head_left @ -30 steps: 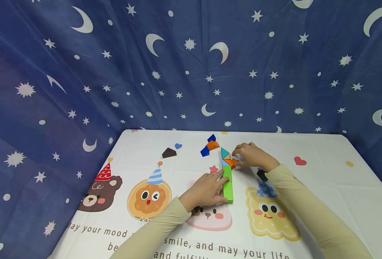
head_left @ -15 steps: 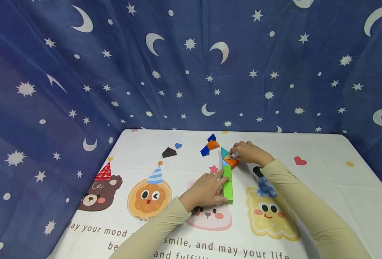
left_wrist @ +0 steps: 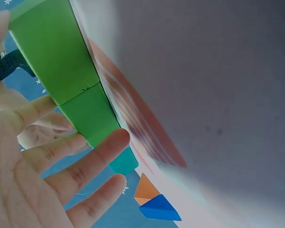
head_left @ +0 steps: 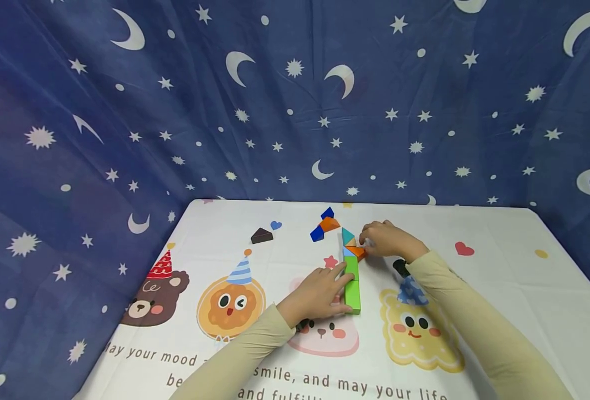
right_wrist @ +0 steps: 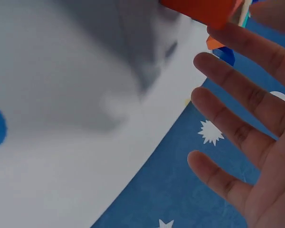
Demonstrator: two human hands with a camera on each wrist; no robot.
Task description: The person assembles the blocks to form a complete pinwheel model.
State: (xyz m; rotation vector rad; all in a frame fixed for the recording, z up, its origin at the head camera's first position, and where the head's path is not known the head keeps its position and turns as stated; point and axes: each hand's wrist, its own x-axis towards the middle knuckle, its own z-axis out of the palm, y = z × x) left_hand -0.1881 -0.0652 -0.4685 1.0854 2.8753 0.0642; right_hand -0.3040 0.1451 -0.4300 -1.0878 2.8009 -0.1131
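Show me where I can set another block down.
Bare table surrounds the printed red heart, right of the right hand; another patch lies between the dark block and left hand. Crowded: between the hands, along the green blocks, and around the blue blocks.

head and left-wrist views (latter nearer) share green blocks (head_left: 355, 285).

A near green block (head_left: 352, 298) touches a far green block (head_left: 351, 268) end to end. Just beyond the far green block sit a light-blue piece (head_left: 347, 252), an orange piece (head_left: 358, 252) jutting right, a tan piece (head_left: 352, 242) and a teal piece (head_left: 346, 235).
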